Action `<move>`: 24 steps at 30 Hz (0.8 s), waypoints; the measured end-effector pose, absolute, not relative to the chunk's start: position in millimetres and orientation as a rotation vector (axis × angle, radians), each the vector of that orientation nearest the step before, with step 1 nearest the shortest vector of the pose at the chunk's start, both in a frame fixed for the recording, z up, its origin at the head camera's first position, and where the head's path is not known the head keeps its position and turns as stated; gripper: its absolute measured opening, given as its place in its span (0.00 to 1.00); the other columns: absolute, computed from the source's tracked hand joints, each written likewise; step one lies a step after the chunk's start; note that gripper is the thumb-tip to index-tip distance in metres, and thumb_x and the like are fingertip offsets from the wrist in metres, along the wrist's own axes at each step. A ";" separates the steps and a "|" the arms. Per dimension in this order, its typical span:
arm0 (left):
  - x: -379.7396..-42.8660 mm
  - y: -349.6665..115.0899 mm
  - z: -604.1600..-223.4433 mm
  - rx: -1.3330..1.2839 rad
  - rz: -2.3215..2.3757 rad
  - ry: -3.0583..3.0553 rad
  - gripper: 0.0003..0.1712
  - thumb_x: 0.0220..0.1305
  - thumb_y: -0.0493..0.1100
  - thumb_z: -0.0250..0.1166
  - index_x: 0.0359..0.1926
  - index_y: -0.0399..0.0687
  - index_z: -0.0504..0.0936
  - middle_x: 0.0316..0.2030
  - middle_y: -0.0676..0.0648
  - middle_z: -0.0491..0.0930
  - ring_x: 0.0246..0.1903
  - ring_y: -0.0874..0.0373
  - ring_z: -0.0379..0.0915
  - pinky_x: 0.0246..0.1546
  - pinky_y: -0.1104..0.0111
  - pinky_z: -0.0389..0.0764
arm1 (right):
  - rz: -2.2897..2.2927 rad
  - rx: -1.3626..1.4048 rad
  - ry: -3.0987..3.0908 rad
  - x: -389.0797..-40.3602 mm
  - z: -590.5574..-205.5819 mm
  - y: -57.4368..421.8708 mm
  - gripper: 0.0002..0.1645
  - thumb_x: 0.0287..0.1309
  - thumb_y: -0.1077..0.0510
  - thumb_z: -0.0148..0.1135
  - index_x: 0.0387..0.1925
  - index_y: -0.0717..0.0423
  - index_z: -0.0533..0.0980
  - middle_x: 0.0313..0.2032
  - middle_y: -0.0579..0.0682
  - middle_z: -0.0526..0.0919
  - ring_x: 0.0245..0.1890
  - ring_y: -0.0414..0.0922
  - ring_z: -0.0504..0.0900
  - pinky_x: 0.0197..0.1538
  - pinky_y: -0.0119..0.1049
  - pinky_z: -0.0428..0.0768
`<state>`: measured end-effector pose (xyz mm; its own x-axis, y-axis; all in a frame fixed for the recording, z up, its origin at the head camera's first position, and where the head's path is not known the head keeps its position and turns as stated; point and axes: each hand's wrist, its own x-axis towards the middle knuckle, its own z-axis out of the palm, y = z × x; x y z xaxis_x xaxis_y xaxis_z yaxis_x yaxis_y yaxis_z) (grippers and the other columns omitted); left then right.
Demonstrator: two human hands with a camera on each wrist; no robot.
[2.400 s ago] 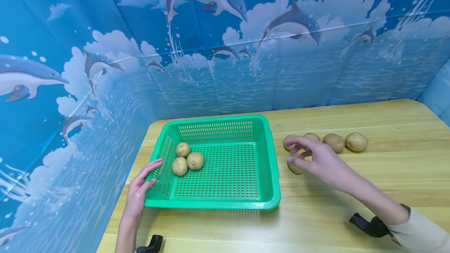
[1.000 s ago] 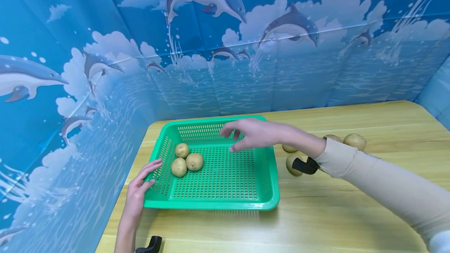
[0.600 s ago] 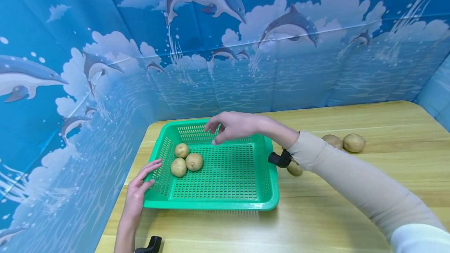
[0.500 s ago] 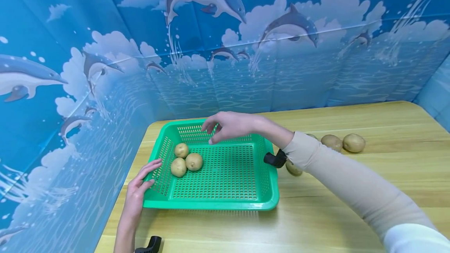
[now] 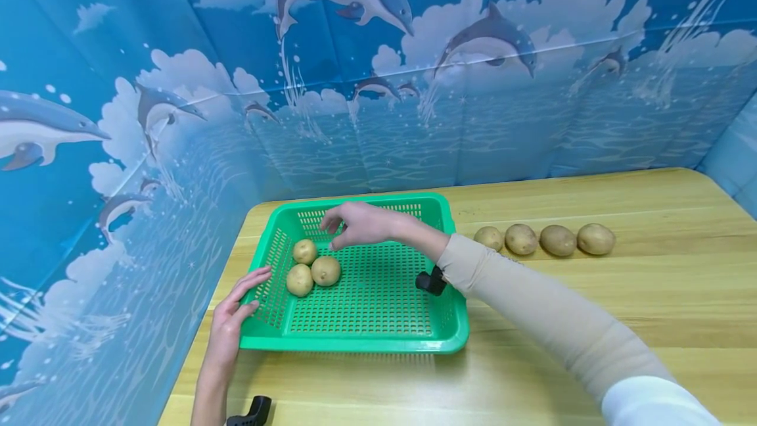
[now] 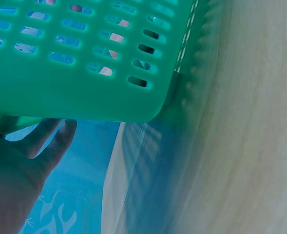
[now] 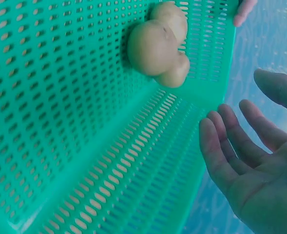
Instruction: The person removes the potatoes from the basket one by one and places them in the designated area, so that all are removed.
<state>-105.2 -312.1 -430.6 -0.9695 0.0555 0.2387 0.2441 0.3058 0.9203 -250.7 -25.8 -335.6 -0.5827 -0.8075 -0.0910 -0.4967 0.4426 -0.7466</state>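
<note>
A green plastic basket (image 5: 355, 346) stands on the table with three potatoes (image 5: 326, 271) grouped at its left end. Over the back part of the basket hovers my right hand (image 5: 363, 223), fingers loosely bent. The right wrist view shows this hand's palm (image 7: 265, 183) holding nothing, thumb and fingers apart. My left hand (image 5: 227, 321) rests on the basket's left rim, fingers and thumb laid over the edge. In the left wrist view, its fingers (image 6: 58, 144) reach past the green wall (image 6: 85, 92).
Right of the basket, several more potatoes (image 5: 558, 240) lie in a row on the wooden table (image 5: 668, 294). The right sleeve (image 5: 532, 307) crosses the table in front of them. A blue dolphin-print curtain (image 5: 378, 143) hangs behind and to the left.
My right hand has moved left from the potatoes on the table to above the basket. A potato near the basket's right side is now hidden behind the sleeve. My left hand has stayed put.
</note>
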 end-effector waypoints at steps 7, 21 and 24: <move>-105.6 -312.9 -430.4 -0.293 -1.742 -2.404 0.26 0.67 0.23 0.45 0.65 0.33 0.71 0.69 0.42 0.65 0.72 0.54 0.50 0.68 0.67 0.51 | -0.947 -1.069 2.256 -256.2 -351.0 -46.9 0.24 0.63 0.57 0.64 0.60 0.56 0.74 0.54 0.52 0.79 0.56 0.47 0.76 0.49 0.35 0.77; -106.4 -313.4 -430.9 -0.275 -1.746 -2.410 0.26 0.68 0.24 0.44 0.65 0.34 0.71 0.69 0.45 0.66 0.72 0.55 0.50 0.68 0.64 0.50 | -0.929 -1.100 2.205 -266.3 -382.2 -61.5 0.26 0.59 0.63 0.67 0.59 0.61 0.75 0.57 0.56 0.79 0.58 0.51 0.75 0.54 0.36 0.75; -106.6 -313.5 -431.4 -0.281 -1.747 -2.407 0.26 0.67 0.24 0.44 0.65 0.34 0.71 0.69 0.45 0.66 0.72 0.55 0.50 0.68 0.65 0.50 | -0.919 -1.119 2.181 -267.8 -388.2 -62.7 0.26 0.58 0.64 0.67 0.59 0.61 0.75 0.57 0.56 0.78 0.59 0.52 0.75 0.54 0.35 0.75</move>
